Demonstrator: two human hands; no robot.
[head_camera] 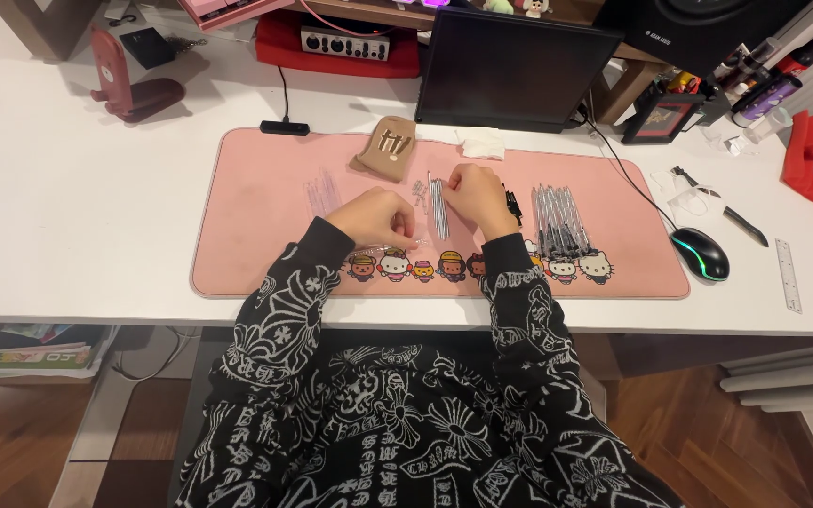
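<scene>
The head view looks down on your white desk [77,216], the biggest thing here, with a pink desk mat [265,221] spread across its middle and a row of cartoon figures printed along the mat's near edge. At the far side stands a dark monitor [515,66], and right of the mat sit a black mouse [701,254] with a green glow and a clear ruler [789,275] near the desk's right edge. A tan pouch [389,149] lies at the mat's top edge. On the mat's right half you have a large batch of clear pens [559,221] laid side by side; a smaller bundle of thin silver refills [438,207] lies between your hands. Your right hand [478,198] is curled, fingertips pinched at the upper end of that bundle. Your left hand [378,218] is loosely closed just left of it, fingers pinched on a small clear piece [405,246] too tiny to identify. Faint clear sleeves [322,191] lie further left.
</scene>
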